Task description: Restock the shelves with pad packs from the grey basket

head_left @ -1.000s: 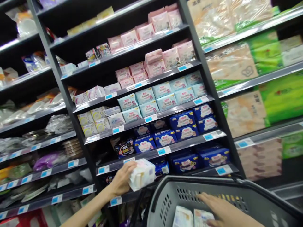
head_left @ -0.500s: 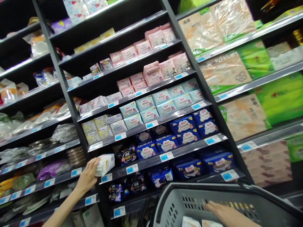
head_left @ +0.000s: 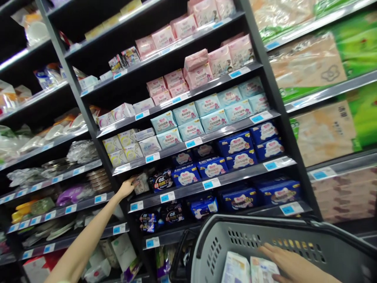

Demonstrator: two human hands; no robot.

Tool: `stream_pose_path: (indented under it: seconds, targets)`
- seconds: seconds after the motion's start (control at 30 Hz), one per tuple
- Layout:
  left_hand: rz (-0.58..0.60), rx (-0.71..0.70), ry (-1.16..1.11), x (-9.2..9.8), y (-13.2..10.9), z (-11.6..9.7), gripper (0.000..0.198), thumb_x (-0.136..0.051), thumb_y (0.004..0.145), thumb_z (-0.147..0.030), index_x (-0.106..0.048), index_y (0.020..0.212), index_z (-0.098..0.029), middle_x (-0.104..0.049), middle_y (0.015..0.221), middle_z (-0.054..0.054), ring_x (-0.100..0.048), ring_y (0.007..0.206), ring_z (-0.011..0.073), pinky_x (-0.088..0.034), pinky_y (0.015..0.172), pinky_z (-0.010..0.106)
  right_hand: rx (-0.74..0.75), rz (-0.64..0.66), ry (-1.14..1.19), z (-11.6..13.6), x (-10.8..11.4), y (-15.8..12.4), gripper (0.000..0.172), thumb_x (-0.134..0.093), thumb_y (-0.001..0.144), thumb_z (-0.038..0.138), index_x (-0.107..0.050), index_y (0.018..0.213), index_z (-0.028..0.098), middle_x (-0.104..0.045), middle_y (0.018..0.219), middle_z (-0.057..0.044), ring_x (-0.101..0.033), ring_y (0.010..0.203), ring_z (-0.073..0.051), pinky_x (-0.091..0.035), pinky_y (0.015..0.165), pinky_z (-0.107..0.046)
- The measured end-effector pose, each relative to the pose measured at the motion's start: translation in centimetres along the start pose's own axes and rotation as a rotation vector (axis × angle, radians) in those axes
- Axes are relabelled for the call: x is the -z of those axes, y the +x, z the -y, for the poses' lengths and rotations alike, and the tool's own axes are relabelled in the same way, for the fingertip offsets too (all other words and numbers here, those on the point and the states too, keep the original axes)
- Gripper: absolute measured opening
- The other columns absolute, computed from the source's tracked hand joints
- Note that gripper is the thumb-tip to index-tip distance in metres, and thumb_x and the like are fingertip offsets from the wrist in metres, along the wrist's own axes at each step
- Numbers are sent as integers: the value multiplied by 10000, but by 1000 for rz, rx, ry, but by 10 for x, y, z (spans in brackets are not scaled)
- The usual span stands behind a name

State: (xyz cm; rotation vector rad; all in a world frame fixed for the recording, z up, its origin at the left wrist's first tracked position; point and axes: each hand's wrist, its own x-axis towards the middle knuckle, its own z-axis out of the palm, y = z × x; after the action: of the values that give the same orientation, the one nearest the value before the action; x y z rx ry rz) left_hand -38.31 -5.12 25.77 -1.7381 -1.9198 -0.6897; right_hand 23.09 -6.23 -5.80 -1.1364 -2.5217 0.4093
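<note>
My left hand (head_left: 127,189) stretches to the left end of a shelf, its fingers closed round a small pale soft pack (head_left: 141,183) that sits in the shadow there. Directly right of that pack stands a black pack of sanitary pads (head_left: 161,180). Inside a grey shopping basket (head_left: 216,236) is my right hand (head_left: 282,257), its fingers stretched out along the far wall, just above a pale pack (head_left: 263,269). A second white pack (head_left: 236,268) lies to the left of it. Whether my right hand touches a pack I cannot tell.
Blue packs (head_left: 212,168), light-blue packs (head_left: 191,130) and pink packs (head_left: 198,76) line the shelves ahead. Yellow-and-white packs (head_left: 118,151) stand just above my left hand. Dishes and plastic-wrapped wares (head_left: 82,151) fill the left shelves. A dark upright (head_left: 282,110) divides off large tissue packs (head_left: 324,131).
The pack in my left hand has gone from in front of the shelf edge to back on the shelf. The view has shifted, and more of the packs in the basket shows.
</note>
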Motion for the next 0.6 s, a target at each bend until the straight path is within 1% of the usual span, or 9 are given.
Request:
stream_pose_path:
  seconds: [0.07,0.13,0.2,0.27,0.33,0.43,0.53,0.6]
  targets:
    - [33,8,-11,-9,-4,-1,637,-639,675,-409,-616,1235,-107,-623,1341,152,-561,1297,322,-436,1119,375,13,-29,20,-1,-1,0,623,-596,768,241,-620,1388,181,-579,1425,-147,-569,1298,-379,-473,1091,-520]
    - [44,15,-24,-19,-9,-2,798,-719,598,-376,-542,1328,-107,-507,1456,167,-467,1387,335,-375,1175,381,1,-24,20,0,0,-1,627,-615,752,243,-631,1377,191,-582,1422,-143,-563,1303,-381,-471,1091,-520]
    - [28,31,-37,-26,-14,-3,859,-741,593,-347,-481,1384,-136,-440,1492,162,-419,1419,338,-337,1204,406,-16,-1,8,3,2,-1,641,-625,735,235,-632,1373,182,-577,1424,-152,-556,1311,-380,-462,1096,-523]
    - [9,46,-48,-31,-16,-2,814,-717,644,-328,-457,1396,-158,-423,1478,152,-425,1411,324,-328,1212,418,-11,19,1,6,4,-1,652,-618,733,231,-621,1382,163,-570,1431,-165,-554,1316,-377,-455,1099,-526]
    - [-13,46,-83,-33,-16,-2,762,-690,683,-309,-453,1391,-158,-428,1447,146,-468,1373,305,-360,1196,403,3,28,15,8,4,-1,655,-609,739,234,-611,1390,158,-568,1436,-168,-551,1320,-373,-451,1101,-530]
    - [-48,-2,-124,-38,-11,-7,740,-682,684,-262,-460,1378,-134,-465,1412,143,-489,1348,306,-384,1184,406,13,25,74,7,0,-1,635,-608,751,261,-621,1381,186,-577,1435,-154,-552,1321,-371,-446,1106,-531]
    - [-53,-63,-96,-49,-3,-16,743,-684,653,-187,-479,1364,-117,-489,1423,152,-434,1392,339,-341,1212,451,38,31,123,4,-6,-1,583,-594,795,313,-631,1368,207,-585,1437,-143,-566,1310,-365,-460,1095,-516]
    - [-50,-68,-84,-58,3,-22,746,-674,651,-146,-478,1370,-118,-456,1474,156,-381,1430,349,-317,1226,468,56,49,131,4,-10,0,566,-579,827,338,-622,1375,210,-582,1444,-140,-569,1309,-362,-465,1091,-511]
